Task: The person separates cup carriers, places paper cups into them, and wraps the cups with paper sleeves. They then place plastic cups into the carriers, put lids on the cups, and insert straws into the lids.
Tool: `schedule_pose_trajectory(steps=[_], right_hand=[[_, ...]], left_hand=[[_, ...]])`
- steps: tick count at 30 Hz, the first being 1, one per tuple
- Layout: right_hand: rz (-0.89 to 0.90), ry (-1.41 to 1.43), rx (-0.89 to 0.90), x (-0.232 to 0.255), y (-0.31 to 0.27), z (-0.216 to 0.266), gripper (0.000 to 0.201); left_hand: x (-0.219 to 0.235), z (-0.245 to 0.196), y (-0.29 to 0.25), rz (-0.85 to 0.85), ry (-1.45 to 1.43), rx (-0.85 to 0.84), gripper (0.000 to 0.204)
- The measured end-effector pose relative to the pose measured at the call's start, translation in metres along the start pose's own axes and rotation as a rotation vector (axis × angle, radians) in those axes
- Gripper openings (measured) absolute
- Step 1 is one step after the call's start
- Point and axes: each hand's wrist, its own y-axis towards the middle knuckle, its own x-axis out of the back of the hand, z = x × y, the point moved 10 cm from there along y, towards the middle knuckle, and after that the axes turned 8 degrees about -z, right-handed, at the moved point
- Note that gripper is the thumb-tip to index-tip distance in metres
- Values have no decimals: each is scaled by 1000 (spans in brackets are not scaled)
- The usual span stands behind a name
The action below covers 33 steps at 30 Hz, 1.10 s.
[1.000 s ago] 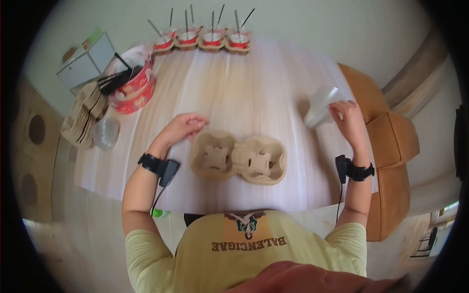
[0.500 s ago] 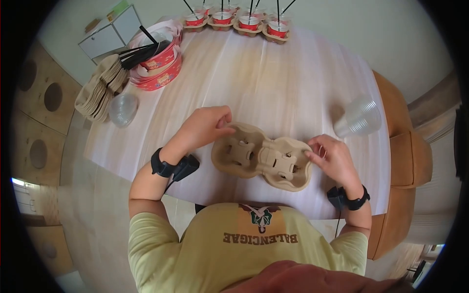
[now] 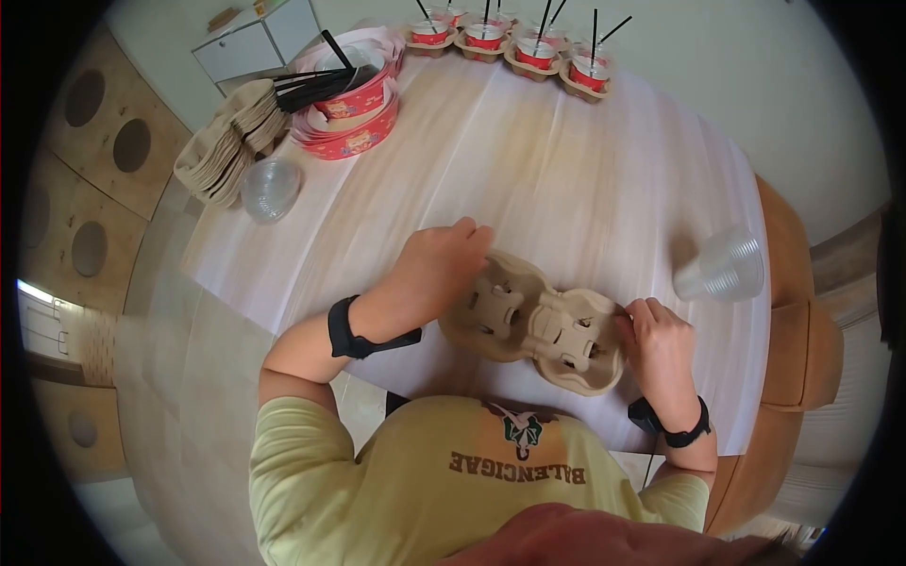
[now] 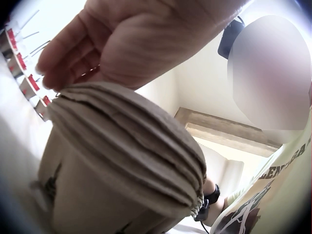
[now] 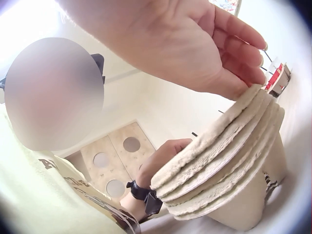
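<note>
A stack of brown moulded-pulp cup trays (image 3: 557,325) lies on the table before the person, its layered rims showing in the left wrist view (image 4: 131,151) and right wrist view (image 5: 219,161). At its far left edge the left hand (image 3: 439,274) has bent fingers at the upper rim; in its wrist view this hand (image 4: 131,44) partly hides the contact. The right hand (image 3: 661,349) pinches the rim at the right end, and its wrist view shows the thumb of that hand (image 5: 195,48) against the top layer.
Clear plastic cups (image 3: 722,269) lie nested at the right. Filled cups with red sleeves and black straws (image 3: 536,55) stand in trays at the back. Red-and-pink sleeves (image 3: 354,132), black straws (image 3: 316,87), more trays (image 3: 222,156) and clear lids (image 3: 272,189) are at the left.
The right hand has come from the clear cups to the right end of the tray stack. The left hand has moved over the stack's left edge. The head view has shifted.
</note>
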Motion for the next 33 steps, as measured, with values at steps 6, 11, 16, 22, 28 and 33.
schedule_pose_trajectory(steps=[6, 11, 16, 22, 28, 33], right_hand=[[-74, 50, -12, 4, -1, -5, 15], [124, 445, -229, -13, 3, -30, 16], [177, 549, -360, -22, -1, -37, 14], [277, 949, -539, -23, -10, -42, 15], [144, 1226, -507, -9, 27, -64, 14], [-25, 1295, -529, -38, 76, -87, 13]], left_hand=[[-6, -4, -3, 19, 81, 8, 18], [2, -3, 2, 38, -4, 20, 19], [-1, 9, 4, 101, -131, 64, 20], [3, 16, 7, 280, -394, 204, 20], [-2, 47, 14, 59, -1113, 519, 14], [26, 95, 22, -314, -1272, 598, 13]])
